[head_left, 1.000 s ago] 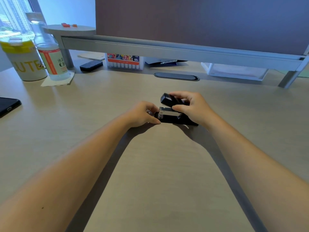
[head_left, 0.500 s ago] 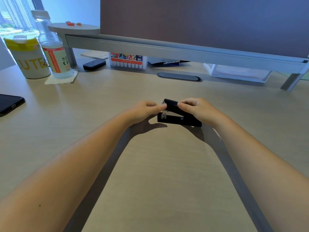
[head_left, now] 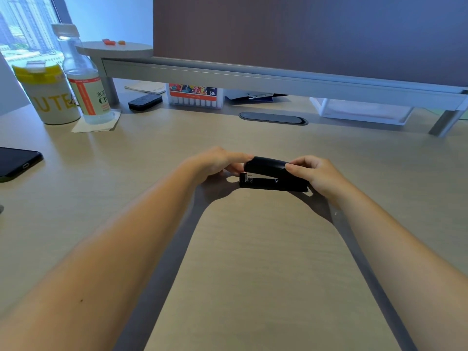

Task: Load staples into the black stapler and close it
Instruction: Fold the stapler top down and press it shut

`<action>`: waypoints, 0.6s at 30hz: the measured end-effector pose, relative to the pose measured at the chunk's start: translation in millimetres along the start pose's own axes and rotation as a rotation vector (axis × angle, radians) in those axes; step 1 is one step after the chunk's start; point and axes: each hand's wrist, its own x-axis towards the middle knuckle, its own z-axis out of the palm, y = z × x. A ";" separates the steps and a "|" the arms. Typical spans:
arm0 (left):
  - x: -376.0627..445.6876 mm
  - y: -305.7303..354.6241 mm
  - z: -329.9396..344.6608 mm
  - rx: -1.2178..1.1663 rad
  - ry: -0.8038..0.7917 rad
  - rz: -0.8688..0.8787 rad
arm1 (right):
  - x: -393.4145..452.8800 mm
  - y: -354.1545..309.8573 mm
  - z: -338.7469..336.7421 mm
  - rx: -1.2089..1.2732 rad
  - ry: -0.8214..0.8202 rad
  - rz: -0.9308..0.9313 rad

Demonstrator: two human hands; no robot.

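Observation:
The black stapler (head_left: 268,173) lies on the wooden desk (head_left: 253,249) in the middle of the view, its top arm lowered onto the base and a bit of metal showing at its left tip. My left hand (head_left: 217,160) touches the stapler's left front end with its fingertips on the top arm. At the stapler's right rear end, my right hand (head_left: 314,173) grips it, thumb on the top cover. No loose staples are visible.
A phone (head_left: 17,162) lies at the left edge. A yellow-lidded cup (head_left: 48,97) and a water bottle (head_left: 83,79) stand back left. A marker box (head_left: 195,96), a black eraser (head_left: 144,101) and a clear tray (head_left: 362,111) sit under the monitor shelf (head_left: 278,77).
The stapler's top arm, raised a second ago in my right hand, has come down onto the base. My left fingers moved from the magazine's front up onto the top arm's tip.

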 end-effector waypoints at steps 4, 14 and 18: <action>1.9 -1.2 1.0 -0.019 0.005 -0.015 | -0.7 3.5 4.5 0.047 0.034 -0.022; -1.7 -1.6 4.3 -0.051 0.011 0.025 | -4.3 1.0 6.8 0.029 0.061 -0.039; -3.4 -1.4 6.3 -0.089 0.012 0.054 | -8.8 1.9 5.9 0.003 0.060 -0.066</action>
